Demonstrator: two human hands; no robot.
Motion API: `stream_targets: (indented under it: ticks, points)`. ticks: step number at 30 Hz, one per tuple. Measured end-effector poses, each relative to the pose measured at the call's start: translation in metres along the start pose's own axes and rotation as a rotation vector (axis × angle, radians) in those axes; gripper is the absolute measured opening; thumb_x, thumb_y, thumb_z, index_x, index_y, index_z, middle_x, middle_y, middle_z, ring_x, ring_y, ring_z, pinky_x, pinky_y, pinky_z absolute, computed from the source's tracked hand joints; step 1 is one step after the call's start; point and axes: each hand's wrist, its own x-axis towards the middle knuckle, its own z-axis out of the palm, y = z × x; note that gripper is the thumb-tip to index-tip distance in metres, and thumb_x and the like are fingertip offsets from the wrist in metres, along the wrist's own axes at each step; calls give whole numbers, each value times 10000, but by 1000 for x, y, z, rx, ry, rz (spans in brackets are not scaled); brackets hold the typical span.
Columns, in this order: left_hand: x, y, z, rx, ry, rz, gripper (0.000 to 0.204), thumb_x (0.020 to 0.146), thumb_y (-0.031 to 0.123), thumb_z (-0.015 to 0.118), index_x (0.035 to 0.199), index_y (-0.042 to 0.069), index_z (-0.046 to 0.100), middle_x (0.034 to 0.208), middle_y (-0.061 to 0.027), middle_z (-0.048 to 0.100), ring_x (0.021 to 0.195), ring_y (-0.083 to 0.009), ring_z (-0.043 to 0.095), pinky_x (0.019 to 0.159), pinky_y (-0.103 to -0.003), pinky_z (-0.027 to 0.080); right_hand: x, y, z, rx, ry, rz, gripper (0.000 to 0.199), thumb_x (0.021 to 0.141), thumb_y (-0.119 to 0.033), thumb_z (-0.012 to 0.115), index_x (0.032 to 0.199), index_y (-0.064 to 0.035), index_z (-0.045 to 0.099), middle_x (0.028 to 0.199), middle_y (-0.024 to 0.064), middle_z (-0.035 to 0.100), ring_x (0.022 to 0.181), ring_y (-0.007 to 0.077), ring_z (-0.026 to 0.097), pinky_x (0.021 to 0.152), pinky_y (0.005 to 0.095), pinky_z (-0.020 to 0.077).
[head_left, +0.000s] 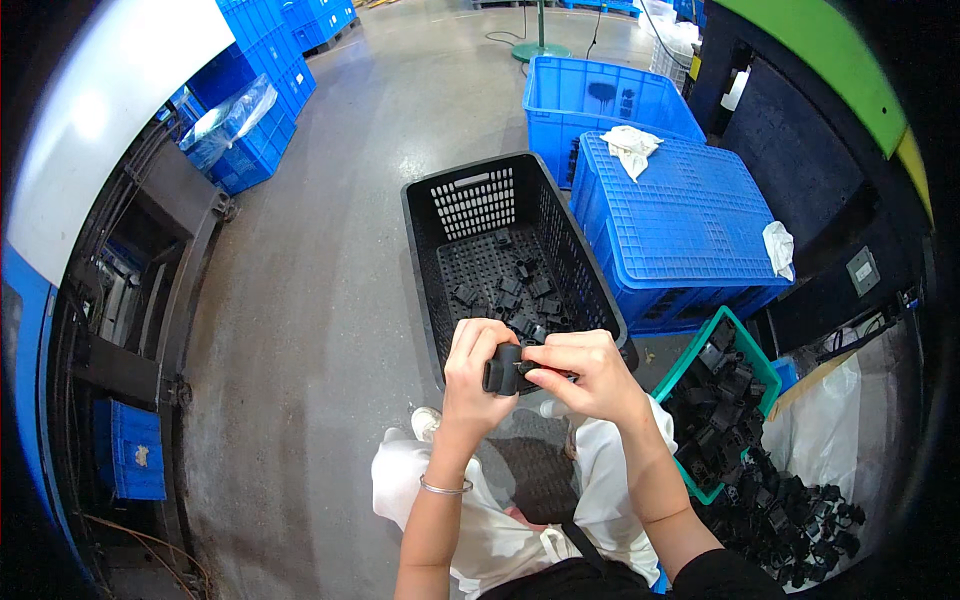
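Note:
Both my hands meet over the near end of a black perforated crate point(590, 262). My left hand point(470, 375) is closed round a black plastic part point(507, 368) with a rounded body. From the other side, my right hand point(590, 372) pinches at the part's right side, its thumb and fingers closed; what lies between those fingertips is mostly hidden. Below, several similar black plastic parts point(510, 290) lie loose on the crate's floor, gathered toward its near half.
A lidded blue bin point(680, 220) with white cloths stands right of the crate, an open blue bin point(610, 90) behind it. At near right, a green crate point(762, 360) holds black parts, with a heap of black parts point(790, 520) beside it. Machines flank both sides.

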Motion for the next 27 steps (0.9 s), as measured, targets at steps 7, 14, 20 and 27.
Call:
stream_targets:
  ticks: [7, 14, 20, 27]
  points:
    - [-3, -2, 4, -34, 39, 3, 254, 628, 24, 694, 839, 19, 553, 860, -116, 568, 830, -311, 552, 739, -386, 462, -2, 1, 13, 72, 163, -79, 186, 741, -80, 708, 886, 32, 678, 628, 110, 563, 494, 225, 531, 455, 319, 388]
    - [-2, 1, 0, 17, 66, 15, 260, 628, 29, 699, 849, 23, 563, 857, -112, 572, 836, -306, 555, 750, -384, 466, -6, -3, 21, 35, 211, -12, 173, 776, -151, 712, 880, -15, 690, 674, 93, 616, 524, 236, 590, 477, 308, 449]
    - [-2, -1, -1, 70, 139, 95, 278, 612, 30, 708, 849, 25, 563, 867, -110, 567, 850, -307, 555, 758, -384, 468, -5, -11, 28, 139, 263, 53, 168, 782, -118, 701, 907, -6, 689, 659, 96, 599, 514, 225, 576, 475, 308, 441]
    - [-4, -2, -6, 16, 34, -46, 265, 619, 11, 693, 842, 13, 551, 866, -118, 555, 846, -312, 542, 758, -389, 461, -3, -1, 20, 3, 168, -114, 200, 748, -59, 701, 916, 46, 678, 624, 107, 564, 508, 204, 544, 473, 301, 399]
